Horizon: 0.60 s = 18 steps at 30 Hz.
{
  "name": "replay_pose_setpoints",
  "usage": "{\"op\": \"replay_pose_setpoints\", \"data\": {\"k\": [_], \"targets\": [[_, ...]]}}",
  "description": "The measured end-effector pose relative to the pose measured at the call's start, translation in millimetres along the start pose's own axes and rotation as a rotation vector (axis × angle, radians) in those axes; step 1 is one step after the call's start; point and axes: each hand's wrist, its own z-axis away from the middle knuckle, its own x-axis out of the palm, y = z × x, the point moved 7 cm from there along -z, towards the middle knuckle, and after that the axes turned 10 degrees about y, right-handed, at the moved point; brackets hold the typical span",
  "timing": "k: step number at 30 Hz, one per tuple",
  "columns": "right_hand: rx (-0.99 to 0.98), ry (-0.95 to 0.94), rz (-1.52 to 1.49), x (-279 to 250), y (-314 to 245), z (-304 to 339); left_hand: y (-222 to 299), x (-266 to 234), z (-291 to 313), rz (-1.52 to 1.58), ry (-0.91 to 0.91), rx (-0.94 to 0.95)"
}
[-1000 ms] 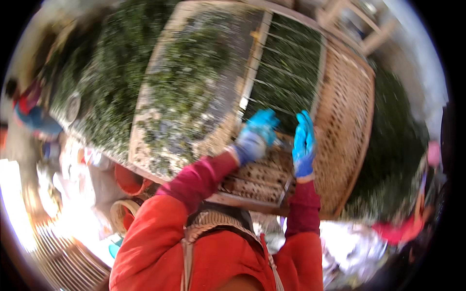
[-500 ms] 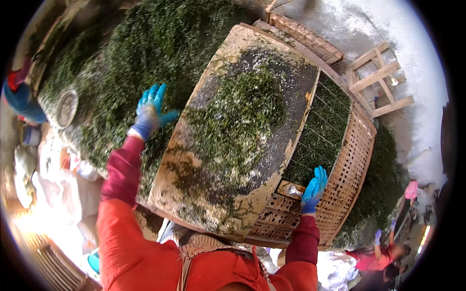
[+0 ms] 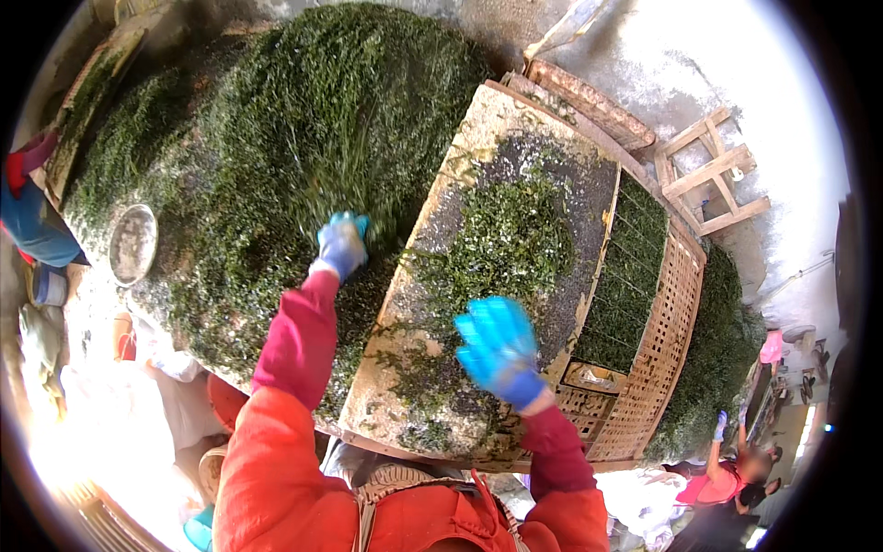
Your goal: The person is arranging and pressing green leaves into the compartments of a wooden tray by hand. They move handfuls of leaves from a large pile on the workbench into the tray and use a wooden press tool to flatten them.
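Observation:
My left hand (image 3: 342, 247), in a blue glove, is in the large heap of dark green seaweed-like strands (image 3: 276, 175) left of the board. Its fingers look curled into the strands, which are smeared by motion around it. My right hand (image 3: 499, 351), also blue-gloved, hovers palm down over the near part of the worn board (image 3: 469, 147) with fingers spread and nothing held. A loose pile of chopped green strands (image 3: 515, 235) with white grains lies on the board. Alongside is a narrow frame of packed green strands (image 3: 621, 276) crossed by thin bars.
A perforated brown crate (image 3: 667, 322) lies right of the board. A round grey basin (image 3: 133, 245) sits at the heap's left edge. Beyond stands a wooden frame (image 3: 713, 175). One person (image 3: 727, 474) is at the lower right; another person's sleeve (image 3: 37, 221) shows at far left.
My left hand has moved right and nearer, its spread fingers now curled into the heap. My right hand has swung left from the crate to above the board. The view has shifted slightly.

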Motion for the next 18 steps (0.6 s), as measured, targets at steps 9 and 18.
{"op": "replay_pose_setpoints", "data": {"k": [9, 18], "targets": [[-0.029, 0.026, 0.221, 55, 65, -82, -29, -171, 51, 1.500, 0.276, 0.005], [0.138, 0.278, -0.180, 2, 29, -113, -34, -201, 47, 1.760, 0.322, -0.385]]}}
